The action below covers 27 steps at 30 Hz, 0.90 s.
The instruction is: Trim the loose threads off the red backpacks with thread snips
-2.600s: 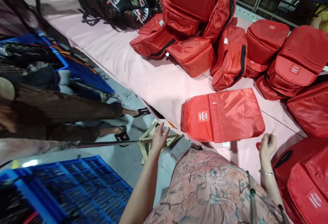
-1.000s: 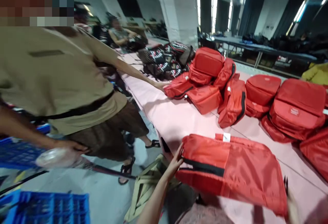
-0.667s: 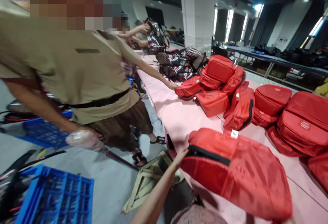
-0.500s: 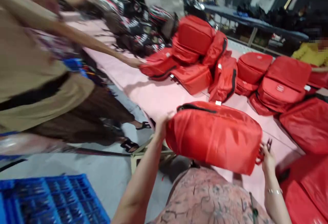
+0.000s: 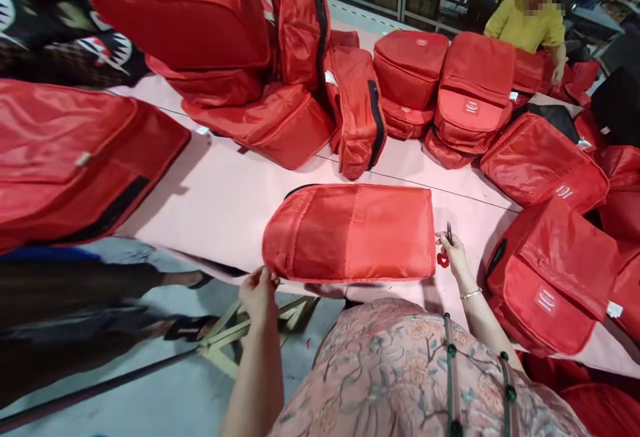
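Note:
A flat red backpack [image 5: 353, 231] lies on the pink table [image 5: 225, 190] right in front of me, its plain back side up. My left hand [image 5: 259, 290] grips its left bottom corner at the table edge, fingers curled. My right hand [image 5: 453, 258] rests at the bag's right edge and holds small red-handled scissors [image 5: 445, 250], blades pointing up.
Red backpacks are piled at the back [image 5: 210, 30], to the right [image 5: 550, 277] and at the left [image 5: 65, 157]. Shark-print bags [image 5: 45, 23] lie far left. A person in a yellow top [image 5: 530, 20] stands across the table. Someone's sandalled feet [image 5: 190, 323] are on the floor at left.
The red backpack, held up and turned over in both my hands, now lies flat on the table. My view has dropped from the room to the table.

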Motion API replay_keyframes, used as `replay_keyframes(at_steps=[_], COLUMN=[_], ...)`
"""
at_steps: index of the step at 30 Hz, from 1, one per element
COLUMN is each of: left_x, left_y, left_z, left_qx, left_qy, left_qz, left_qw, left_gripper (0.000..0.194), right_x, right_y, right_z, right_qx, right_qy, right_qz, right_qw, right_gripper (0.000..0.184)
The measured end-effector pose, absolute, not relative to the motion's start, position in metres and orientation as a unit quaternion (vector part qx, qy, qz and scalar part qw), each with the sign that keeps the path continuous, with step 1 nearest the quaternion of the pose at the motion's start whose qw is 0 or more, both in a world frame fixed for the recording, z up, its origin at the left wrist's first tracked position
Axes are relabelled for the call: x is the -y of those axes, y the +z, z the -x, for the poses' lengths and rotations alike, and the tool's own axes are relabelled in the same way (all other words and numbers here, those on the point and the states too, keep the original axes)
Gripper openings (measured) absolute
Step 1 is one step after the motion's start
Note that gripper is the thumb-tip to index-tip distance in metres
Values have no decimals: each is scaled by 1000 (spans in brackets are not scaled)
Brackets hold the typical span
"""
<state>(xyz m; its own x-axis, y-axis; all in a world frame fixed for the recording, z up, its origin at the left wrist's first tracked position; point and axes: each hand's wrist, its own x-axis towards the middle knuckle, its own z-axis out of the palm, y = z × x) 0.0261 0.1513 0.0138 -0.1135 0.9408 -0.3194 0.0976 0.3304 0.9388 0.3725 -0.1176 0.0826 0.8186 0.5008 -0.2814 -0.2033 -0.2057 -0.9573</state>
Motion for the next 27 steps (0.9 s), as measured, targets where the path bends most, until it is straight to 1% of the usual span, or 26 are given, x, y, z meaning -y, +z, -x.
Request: replay_keyframes(at_steps=[3,6,10,15,20,27], left_x=[-143,-141,-139,-133,-132,-130], left_y=[12,13,14,20,24,20], left_z=[-30,-33,-34,-32,-32,-35], left_qx=[-638,-637,-625,-612,-612,-614], left_qy=[419,400,394,400,410,444], left_qz=[-344,-349,-356,-368,-367,-304], left_qw=[547,559,572,574,567,577], left_gripper=[24,23,26,31,26,23], right_x=[113,105,102,105,105,107], right_y=[84,83,78,76,79,76], right_z=[-372,-373,-375,-373,-371,-371], right_qx=[119,134,141,91,59,61], right_qy=[260,242,283,311,341,338], right_qz=[742,749,730,713,694,709], right_qw=[607,602,606,621,631,616], right_gripper=[37,37,38,38,42,42])
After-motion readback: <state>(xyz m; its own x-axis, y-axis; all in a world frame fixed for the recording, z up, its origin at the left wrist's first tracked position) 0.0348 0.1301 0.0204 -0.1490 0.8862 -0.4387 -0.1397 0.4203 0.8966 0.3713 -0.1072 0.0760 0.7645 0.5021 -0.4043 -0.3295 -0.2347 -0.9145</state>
